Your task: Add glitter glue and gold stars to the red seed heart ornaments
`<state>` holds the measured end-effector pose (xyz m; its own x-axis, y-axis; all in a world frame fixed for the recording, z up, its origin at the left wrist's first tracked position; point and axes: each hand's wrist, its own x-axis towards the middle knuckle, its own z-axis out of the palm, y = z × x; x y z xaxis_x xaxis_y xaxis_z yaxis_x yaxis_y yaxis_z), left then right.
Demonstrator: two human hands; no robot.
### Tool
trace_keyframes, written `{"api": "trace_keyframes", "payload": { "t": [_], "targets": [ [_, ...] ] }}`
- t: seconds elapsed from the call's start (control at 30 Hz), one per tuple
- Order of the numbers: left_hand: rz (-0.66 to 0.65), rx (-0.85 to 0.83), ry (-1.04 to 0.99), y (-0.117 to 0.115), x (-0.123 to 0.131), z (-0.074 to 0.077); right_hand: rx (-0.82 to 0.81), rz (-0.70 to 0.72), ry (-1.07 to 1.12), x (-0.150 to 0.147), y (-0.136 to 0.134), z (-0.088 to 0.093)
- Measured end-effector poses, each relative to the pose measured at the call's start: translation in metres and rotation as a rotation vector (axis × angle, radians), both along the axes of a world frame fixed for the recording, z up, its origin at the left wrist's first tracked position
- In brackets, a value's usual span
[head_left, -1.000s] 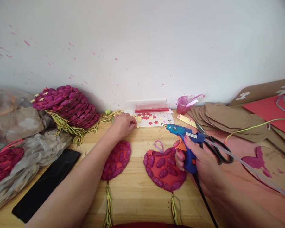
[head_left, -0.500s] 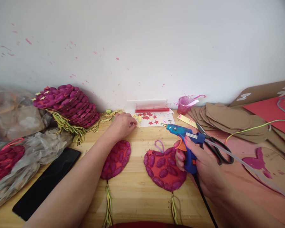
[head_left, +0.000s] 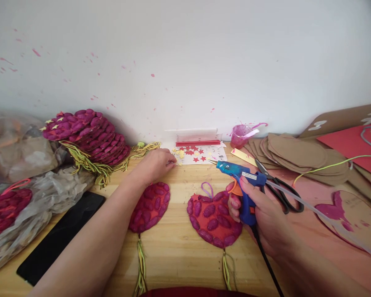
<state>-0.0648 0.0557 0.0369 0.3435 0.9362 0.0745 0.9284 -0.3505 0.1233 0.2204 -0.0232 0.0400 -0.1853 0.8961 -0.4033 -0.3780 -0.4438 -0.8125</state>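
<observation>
My right hand (head_left: 256,202) is wrapped round a blue glue gun (head_left: 244,175), its metal tip pointing left and a clear glue stick trailing from its back. Under the gun lies a red heart (head_left: 212,222) covered in purple shells, with a purple loop, a red star at its upper left and a yarn tassel. My left hand (head_left: 160,163) rests low beside the yellow paper stars (head_left: 179,154), fingers pinched together; whatever is between them is hidden. Red stars (head_left: 196,159) lie on the white sheet. A second heart (head_left: 154,206) is partly covered by my left forearm.
Stacked finished hearts (head_left: 89,136), plastic bags (head_left: 46,202) and a black phone (head_left: 62,237) sit left. At right are a paint cup (head_left: 240,136), scissors (head_left: 281,189), cardboard shapes (head_left: 297,152) and red paper (head_left: 352,146). The gun's cord (head_left: 267,260) runs toward me.
My left hand has drawn back slightly to the left from the yellow stars. The right hand and glue gun have stayed almost still.
</observation>
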Motion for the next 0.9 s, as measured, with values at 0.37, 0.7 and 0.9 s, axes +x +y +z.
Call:
{"api": "trace_keyframes", "payload": {
  "t": [0.37, 0.7, 0.9],
  "targets": [
    [0.052, 0.048, 0.018, 0.000, 0.002, -0.001, -0.007, 0.007, -0.012, 0.000, 0.000, 0.001],
    [-0.016, 0.065, 0.076, 0.001, -0.010, 0.001, -0.001, 0.006, -0.016, -0.001, 0.000, 0.001],
    [-0.077, 0.089, 0.203, 0.000, -0.007, 0.001, -0.003, 0.009, -0.007, 0.001, 0.002, -0.005]
  ]
}}
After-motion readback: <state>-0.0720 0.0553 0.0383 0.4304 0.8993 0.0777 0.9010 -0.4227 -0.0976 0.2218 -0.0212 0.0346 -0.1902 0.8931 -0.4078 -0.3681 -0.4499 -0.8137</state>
